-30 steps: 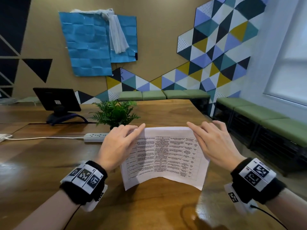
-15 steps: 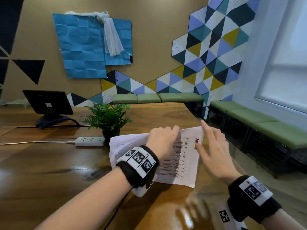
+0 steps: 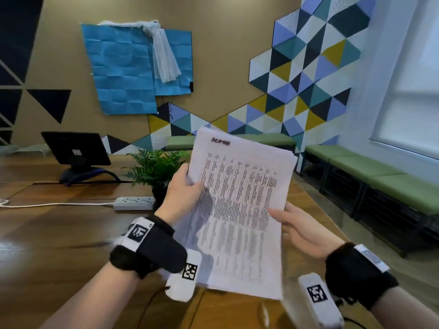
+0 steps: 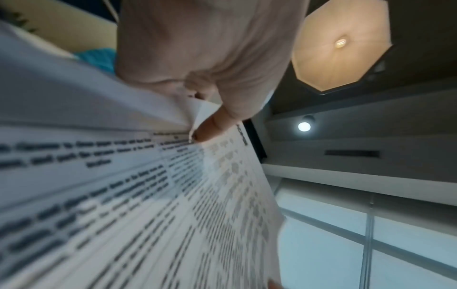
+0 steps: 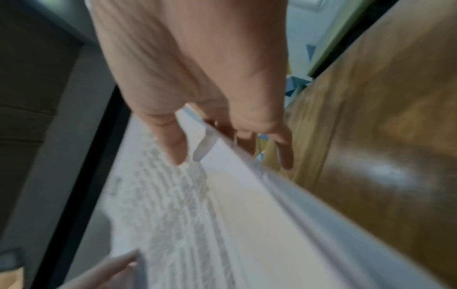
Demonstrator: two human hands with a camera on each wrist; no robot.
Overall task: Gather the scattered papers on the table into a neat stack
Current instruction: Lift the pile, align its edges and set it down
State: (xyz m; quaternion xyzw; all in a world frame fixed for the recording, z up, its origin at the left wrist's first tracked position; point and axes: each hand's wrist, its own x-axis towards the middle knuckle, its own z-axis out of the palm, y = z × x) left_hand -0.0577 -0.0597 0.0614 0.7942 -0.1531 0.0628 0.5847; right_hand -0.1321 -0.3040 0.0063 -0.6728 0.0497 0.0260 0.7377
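A stack of white printed papers (image 3: 237, 210) stands almost upright above the wooden table (image 3: 59, 233), its lower edge near the tabletop. My left hand (image 3: 187, 186) grips the stack's left edge, thumb on the printed front. In the left wrist view the thumb (image 4: 210, 129) pinches the papers (image 4: 123, 195). My right hand (image 3: 292, 222) holds the right edge, thumb in front and fingers behind. The right wrist view shows that thumb (image 5: 173, 140) on the printed face of the papers (image 5: 197, 215), with the fingers (image 5: 284, 150) behind the stack.
A small potted fern (image 3: 154, 167) stands just behind the papers, with a white power strip (image 3: 134, 203) and its cable to the left. A dark monitor (image 3: 73, 148) sits at the far left. Green benches (image 3: 380, 181) line the wall on the right.
The papers lay flat on the table under both hands; now both hands have gathered them and lifted them upright, turned so a short edge points down.
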